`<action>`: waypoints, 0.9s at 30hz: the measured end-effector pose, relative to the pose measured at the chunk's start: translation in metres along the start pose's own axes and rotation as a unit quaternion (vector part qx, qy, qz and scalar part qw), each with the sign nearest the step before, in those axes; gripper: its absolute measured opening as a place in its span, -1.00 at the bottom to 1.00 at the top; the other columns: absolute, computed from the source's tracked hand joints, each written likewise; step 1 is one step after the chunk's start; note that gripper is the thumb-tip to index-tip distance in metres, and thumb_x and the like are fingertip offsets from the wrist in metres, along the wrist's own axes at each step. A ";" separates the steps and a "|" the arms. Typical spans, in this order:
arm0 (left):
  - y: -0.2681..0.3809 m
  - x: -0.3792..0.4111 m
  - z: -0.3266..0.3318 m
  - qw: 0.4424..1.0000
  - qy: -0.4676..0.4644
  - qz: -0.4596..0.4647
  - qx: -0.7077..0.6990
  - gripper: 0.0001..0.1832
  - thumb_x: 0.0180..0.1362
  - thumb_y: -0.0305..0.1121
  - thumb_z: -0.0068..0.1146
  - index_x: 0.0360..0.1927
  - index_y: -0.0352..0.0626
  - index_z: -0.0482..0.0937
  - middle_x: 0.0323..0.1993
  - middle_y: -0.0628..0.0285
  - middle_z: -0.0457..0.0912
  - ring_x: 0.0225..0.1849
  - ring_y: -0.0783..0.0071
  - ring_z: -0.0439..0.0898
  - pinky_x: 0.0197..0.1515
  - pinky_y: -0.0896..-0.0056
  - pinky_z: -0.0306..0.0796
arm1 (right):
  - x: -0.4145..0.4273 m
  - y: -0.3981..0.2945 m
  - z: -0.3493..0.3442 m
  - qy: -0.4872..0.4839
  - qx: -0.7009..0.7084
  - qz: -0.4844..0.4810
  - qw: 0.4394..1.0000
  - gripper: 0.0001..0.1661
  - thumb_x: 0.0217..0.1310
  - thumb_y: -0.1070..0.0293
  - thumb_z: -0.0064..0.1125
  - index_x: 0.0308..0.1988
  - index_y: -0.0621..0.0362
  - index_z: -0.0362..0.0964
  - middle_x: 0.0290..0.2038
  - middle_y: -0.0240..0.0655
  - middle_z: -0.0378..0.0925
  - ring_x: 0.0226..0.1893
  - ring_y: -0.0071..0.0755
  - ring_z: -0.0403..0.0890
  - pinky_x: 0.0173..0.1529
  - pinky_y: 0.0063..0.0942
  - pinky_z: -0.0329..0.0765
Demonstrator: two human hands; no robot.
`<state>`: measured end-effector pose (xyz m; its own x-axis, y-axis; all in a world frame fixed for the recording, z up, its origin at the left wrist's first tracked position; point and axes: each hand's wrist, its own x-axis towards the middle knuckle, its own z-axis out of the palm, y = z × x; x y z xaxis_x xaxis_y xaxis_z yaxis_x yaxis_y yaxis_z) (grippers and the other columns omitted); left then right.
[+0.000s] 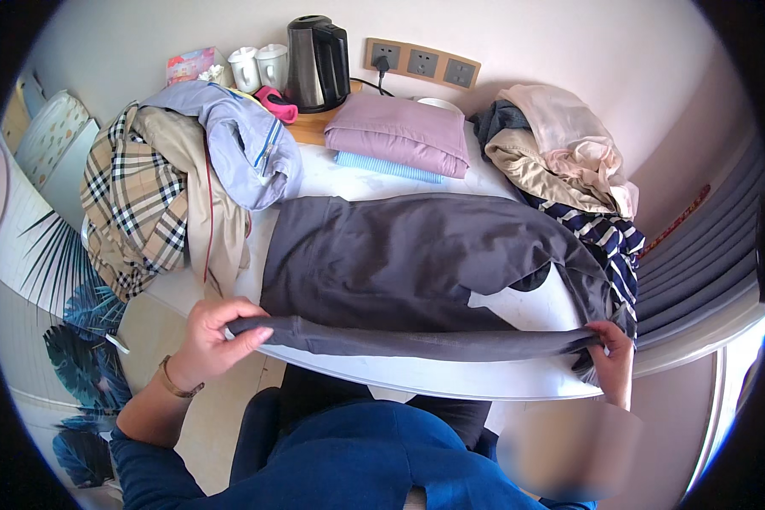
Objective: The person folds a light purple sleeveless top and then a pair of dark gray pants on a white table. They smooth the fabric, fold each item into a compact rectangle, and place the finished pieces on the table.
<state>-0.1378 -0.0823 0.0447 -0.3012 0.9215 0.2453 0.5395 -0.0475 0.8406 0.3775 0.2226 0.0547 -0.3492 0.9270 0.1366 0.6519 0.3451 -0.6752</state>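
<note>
A dark grey garment [382, 255] lies spread across the white table [389, 376], its near edge stretched between my two hands. My left hand [220, 338] pinches the left end of that edge between thumb and fingers. At the right end, my right hand [609, 357] grips the cloth, and some of it bunches below the fingers. The stretched strip is raised near the table's front edge. A gap in the cloth on the right shows the white tabletop. Whether the garment is trousers or a top I cannot tell.
On the left are piled a plaid garment [143, 210] and a light blue-grey jacket [242, 140]. A folded mauve cloth [398, 134] sits at the back, near an electric kettle [317, 64] and lidded white mugs [258, 67]. More crumpled clothes [561, 153] lie at right, beside a grey curtain [707, 255].
</note>
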 end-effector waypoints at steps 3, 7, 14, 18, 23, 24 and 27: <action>0.002 0.006 0.001 0.992 0.053 -0.061 -0.095 -0.85 0.32 -0.44 0.37 -0.15 -0.31 0.67 -0.35 0.38 0.66 -0.32 0.68 0.57 -0.25 0.57 0.44 | 0.012 0.008 -0.023 -0.035 0.175 0.018 0.984 -0.75 0.21 0.57 0.23 -0.09 0.33 0.66 -0.24 -0.42 0.73 -0.21 -0.59 0.65 -0.07 -0.55 0.55; -0.006 0.055 -0.002 0.995 0.096 -0.002 -0.019 -0.81 0.36 -0.41 0.31 -0.07 -0.30 0.63 -0.23 0.39 0.66 -0.21 0.70 0.55 -0.12 0.56 0.46 | 0.061 -0.001 -0.035 -0.043 0.143 -0.071 0.986 -0.73 0.43 0.34 0.29 -0.08 0.36 0.66 -0.29 -0.45 0.67 -0.16 -0.63 0.57 0.00 -0.59 0.49; -0.065 0.177 0.013 0.987 0.107 -0.035 -0.113 -0.67 0.38 -0.34 0.35 0.10 -0.23 0.56 -0.18 0.40 0.62 -0.13 0.67 0.53 -0.07 0.57 0.42 | 0.207 -0.016 0.012 0.033 0.007 -0.115 0.993 -0.62 0.44 0.22 0.29 -0.12 0.41 0.63 -0.38 -0.33 0.68 -0.31 -0.58 0.56 -0.16 -0.47 0.52; -0.069 0.173 0.024 0.980 0.066 -0.125 -0.138 -0.31 0.29 -0.24 0.46 0.38 -0.24 0.37 0.01 0.19 0.61 0.03 0.52 0.55 0.07 0.47 0.45 | 0.233 -0.010 0.058 -0.018 -0.111 -0.124 0.986 -0.51 0.32 0.07 0.40 -0.09 0.35 0.64 -0.33 -0.09 0.70 -0.32 -0.34 0.66 -0.12 -0.34 0.58; -0.071 0.138 0.022 0.988 0.088 -0.027 0.121 0.03 0.05 -0.30 0.63 0.54 -0.19 0.23 0.18 0.06 0.53 0.18 0.34 0.55 0.27 0.34 0.43 | 0.211 -0.019 0.066 -0.032 -0.173 -0.170 0.970 -0.44 0.22 0.01 0.49 -0.11 0.35 0.62 -0.29 -0.04 0.69 -0.28 -0.10 0.69 -0.10 -0.20 0.57; -0.077 0.139 0.023 0.984 0.097 -0.027 0.148 0.08 -0.05 -0.36 0.67 0.53 -0.17 0.24 0.16 0.09 0.54 0.15 0.34 0.57 0.26 0.33 0.44 | 0.214 -0.017 0.064 -0.066 -0.171 -0.160 0.970 -0.47 0.22 0.08 0.49 -0.10 0.35 0.59 -0.27 -0.04 0.66 -0.24 -0.08 0.67 -0.07 -0.22 0.57; -0.080 0.147 0.022 0.994 0.076 -0.073 0.024 -0.02 -0.08 -0.44 0.63 0.45 -0.20 0.34 0.11 0.13 0.53 0.15 0.33 0.53 0.26 0.33 0.42 | 0.211 -0.015 0.060 -0.072 -0.135 -0.173 0.973 -0.50 0.19 0.10 0.48 -0.12 0.34 0.60 -0.22 0.00 0.66 -0.18 0.12 0.67 -0.02 -0.13 0.58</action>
<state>-0.2081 0.0653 0.0035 -0.4919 0.8483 0.1959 0.5180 0.1043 0.8490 0.2534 0.4038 0.0497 -0.6576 0.7248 0.2057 0.6244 0.6770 -0.3896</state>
